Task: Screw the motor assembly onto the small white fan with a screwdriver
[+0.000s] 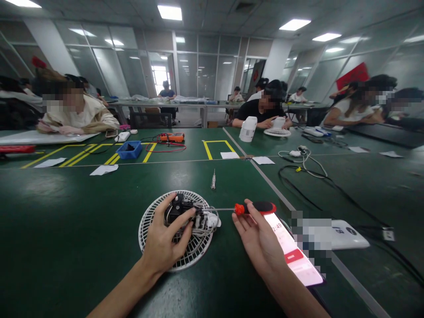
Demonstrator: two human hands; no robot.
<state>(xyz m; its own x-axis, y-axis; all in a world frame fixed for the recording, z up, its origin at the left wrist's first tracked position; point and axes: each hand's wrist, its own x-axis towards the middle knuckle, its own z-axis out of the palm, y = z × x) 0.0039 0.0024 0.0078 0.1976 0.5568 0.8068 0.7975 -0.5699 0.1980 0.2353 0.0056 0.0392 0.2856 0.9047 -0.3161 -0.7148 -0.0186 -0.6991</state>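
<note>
A round white fan grille (pixel 144 229) lies on the green table, with a black fan motor (pixel 175 211) and white wires on it. My left hand (pixel 165 240) spans the motor, thumb and fingers gripping its sides. In my right hand (pixel 260 232) is a screwdriver (pixel 265 207) with a red and black handle, held between thumb and fingers. Its shaft points left and reaches the right side of the motor, where the tip is hard to make out. Close to that tip sits a white plastic part (pixel 212 219) among the wires.
A lit phone (pixel 298 258) lies under my right wrist, beside a white device (pixel 349 235). A small clear screwdriver (pixel 213 180) rests beyond the grille. Farther off are a blue bin (pixel 129 150), an orange multimeter (pixel 172 137), tangled cables (pixel 308 161) and co-workers across the table.
</note>
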